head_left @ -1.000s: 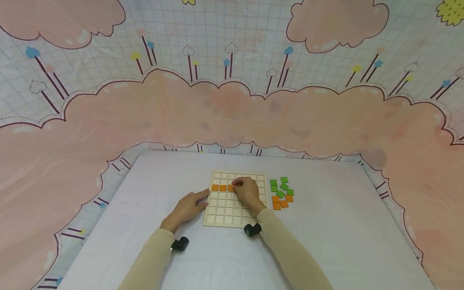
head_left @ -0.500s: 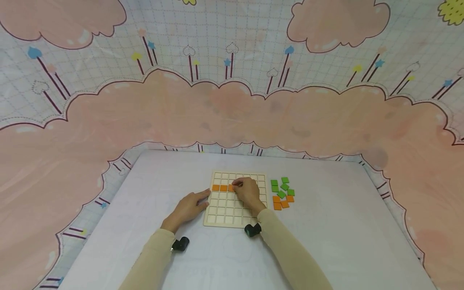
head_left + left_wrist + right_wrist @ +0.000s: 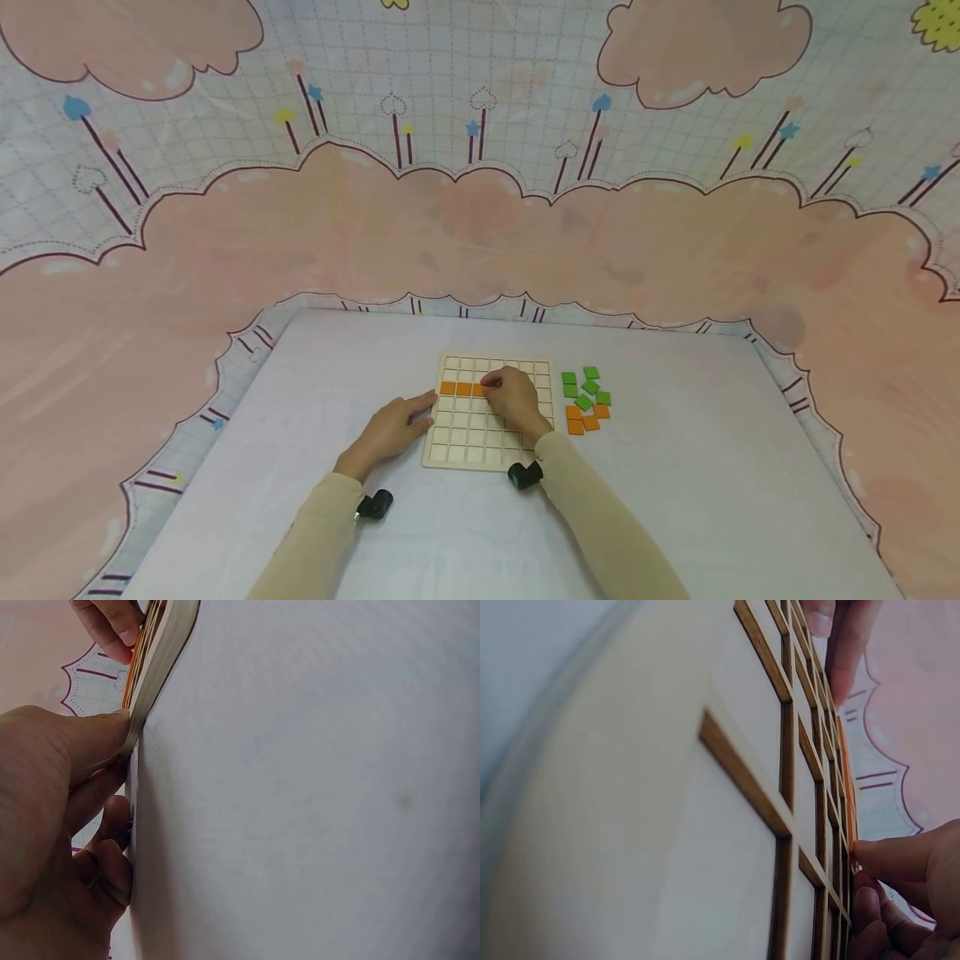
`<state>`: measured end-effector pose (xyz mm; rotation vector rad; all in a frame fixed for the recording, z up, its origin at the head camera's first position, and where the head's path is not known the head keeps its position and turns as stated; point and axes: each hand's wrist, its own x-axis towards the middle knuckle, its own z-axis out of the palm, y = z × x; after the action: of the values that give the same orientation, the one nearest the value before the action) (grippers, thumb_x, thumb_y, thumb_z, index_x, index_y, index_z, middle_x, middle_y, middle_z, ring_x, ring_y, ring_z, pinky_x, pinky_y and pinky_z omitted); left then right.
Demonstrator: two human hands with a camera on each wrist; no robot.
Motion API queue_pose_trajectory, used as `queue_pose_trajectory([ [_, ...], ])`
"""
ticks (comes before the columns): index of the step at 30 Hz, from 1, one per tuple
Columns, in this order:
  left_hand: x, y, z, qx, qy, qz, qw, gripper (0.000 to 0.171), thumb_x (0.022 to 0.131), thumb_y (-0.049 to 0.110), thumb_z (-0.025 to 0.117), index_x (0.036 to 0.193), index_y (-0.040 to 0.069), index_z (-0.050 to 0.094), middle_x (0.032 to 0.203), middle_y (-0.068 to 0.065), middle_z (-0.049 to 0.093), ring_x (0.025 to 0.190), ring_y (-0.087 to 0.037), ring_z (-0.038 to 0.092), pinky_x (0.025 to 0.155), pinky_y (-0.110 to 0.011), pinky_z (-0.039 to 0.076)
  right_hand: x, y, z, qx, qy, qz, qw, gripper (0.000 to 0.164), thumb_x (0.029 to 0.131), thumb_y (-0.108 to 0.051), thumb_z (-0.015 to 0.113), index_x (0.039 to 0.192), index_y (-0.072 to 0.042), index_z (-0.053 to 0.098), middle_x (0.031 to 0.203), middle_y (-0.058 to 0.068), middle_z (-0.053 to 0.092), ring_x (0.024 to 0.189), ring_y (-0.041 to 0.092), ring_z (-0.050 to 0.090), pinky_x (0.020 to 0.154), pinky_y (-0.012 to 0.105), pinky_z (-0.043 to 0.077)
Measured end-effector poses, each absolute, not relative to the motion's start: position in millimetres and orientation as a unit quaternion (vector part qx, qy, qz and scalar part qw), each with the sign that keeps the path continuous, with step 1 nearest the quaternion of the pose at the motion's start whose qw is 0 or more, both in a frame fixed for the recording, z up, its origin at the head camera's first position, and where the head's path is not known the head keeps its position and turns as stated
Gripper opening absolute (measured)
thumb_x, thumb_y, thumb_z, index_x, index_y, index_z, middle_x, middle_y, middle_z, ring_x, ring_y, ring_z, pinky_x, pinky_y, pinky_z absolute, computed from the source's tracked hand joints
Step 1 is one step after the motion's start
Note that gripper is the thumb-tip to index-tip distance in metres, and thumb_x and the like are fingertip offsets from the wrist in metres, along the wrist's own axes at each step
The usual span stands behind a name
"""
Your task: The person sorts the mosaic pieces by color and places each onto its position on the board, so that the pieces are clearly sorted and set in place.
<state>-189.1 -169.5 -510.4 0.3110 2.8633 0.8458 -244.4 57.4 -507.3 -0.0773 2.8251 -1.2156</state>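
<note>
Head view has a pale wooden board (image 3: pixel 465 437) lying flat on the white table (image 3: pixel 712 467), its near side facing the person. It looks about square, with no clear long axis; its left and right sides run away from the person. A row of orange tiles (image 3: pixel 464 389) lies crosswise, left to right, in the third line of cells from the far edge, beginning at the left side.

The right hand (image 3: pixel 514 402) has thumb and finger curled together, pinching the orange tile (image 3: pixel 478 390) at the row's right end and partly covering it. The left hand (image 3: pixel 388 429) has thumb and forefinger spread apart, their tips touching the board's left edge.

Only the head view shows the loose green tiles (image 3: pixel 590 387) and loose orange tiles (image 3: pixel 591 423), scattered just beside the board's right edge. Left wrist view alone gives the board's side: thick, smooth, with a rounded corner. Right wrist view brings out dark brown walls around the square, shallow cells.

Both sleeves (image 3: pixel 607 517) are plain beige, and the backdrop (image 3: pixel 480 242) carries pink clouds with dark outlines.
</note>
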Motion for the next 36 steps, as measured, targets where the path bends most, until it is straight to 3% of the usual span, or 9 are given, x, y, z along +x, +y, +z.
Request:
queue_pose_trajectory([
  [5,-189.3,-169.6,-509.3,0.103,0.952,0.28,0.071,0.05,0.096,0.027,0.063,0.144,0.019,0.051,0.151,0.004,0.049,0.117,-0.028,0.06,0.099,-0.049,0.049,-244.8,60.1,-508.1,-0.025,0.909,-0.413,0.045,0.01,0.089,-0.017,0.07,0.097,-0.016,0.076,0.097,0.001,0.073,0.089,0.018,0.065,0.082,0.036,0.054],
  [18,-190.3,-169.2,-511.0,0.103,0.952,0.28,0.075,0.05,0.097,0.027,0.062,0.144,0.017,0.05,0.152,0.005,0.046,0.129,-0.034,0.053,0.105,-0.052,0.045,-238.2,78.1,-497.6,-0.049,0.842,-0.531,0.082,0.019,0.094,-0.017,0.067,0.11,-0.009,0.072,0.105,0.006,0.071,0.091,0.017,0.063,0.079,0.03,0.054],
  [24,-190.3,-170.3,-511.1,0.102,0.954,0.275,0.069,0.049,0.097,0.027,0.062,0.144,0.018,0.051,0.152,0.005,0.047,0.123,-0.03,0.057,0.102,-0.05,0.047,-231.6,81.3,-489.6,-0.043,0.826,-0.555,0.082,0.022,0.095,-0.021,0.066,0.113,-0.009,0.071,0.108,0.004,0.07,0.094,0.017,0.063,0.082,0.031,0.054],
  [31,-190.7,-173.0,-512.3,0.109,0.952,0.277,0.07,0.05,0.097,0.027,0.062,0.144,0.016,0.05,0.152,0.002,0.047,0.132,-0.036,0.051,0.108,-0.054,0.042,-220.3,89.9,-481.5,-0.043,0.817,-0.568,0.083,0.023,0.094,-0.022,0.068,0.113,-0.01,0.071,0.108,0.004,0.07,0.094,0.016,0.063,0.084,0.035,0.055],
  [36,-190.6,-172.4,-513.3,0.115,0.951,0.28,0.068,0.05,0.097,0.026,0.062,0.144,0.016,0.05,0.152,0.002,0.047,0.133,-0.035,0.05,0.108,-0.054,0.042,-209.1,100.1,-477.8,-0.04,0.827,-0.557,0.062,0.02,0.093,-0.019,0.068,0.11,-0.009,0.072,0.104,0.002,0.071,0.092,0.016,0.063,0.08,0.031,0.053],
])
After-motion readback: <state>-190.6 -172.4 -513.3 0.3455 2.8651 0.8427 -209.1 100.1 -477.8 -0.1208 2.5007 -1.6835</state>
